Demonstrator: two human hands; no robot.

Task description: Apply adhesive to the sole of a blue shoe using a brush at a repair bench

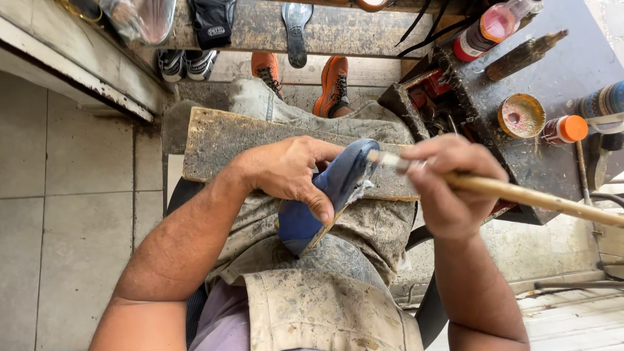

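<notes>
My left hand (pixel 289 170) grips a blue shoe (pixel 325 195) held on my lap, sole edge turned up toward the right. My right hand (pixel 448 188) holds a long wooden-handled brush (pixel 533 197), its tip touching the shoe's upper edge near the toe. Both rest over a worn wooden board (pixel 221 140) lying across my knees, above a stained work apron (pixel 325 312).
A dark, stained workbench (pixel 572 58) at the right carries a red-liquid bottle (pixel 491 29), an orange-capped bottle (pixel 564 129), an open round tin (pixel 521 116) and a tool tray. My orange shoes (pixel 335 84) are on the floor ahead. Shoes and an insole lie on a wooden shelf (pixel 260 29).
</notes>
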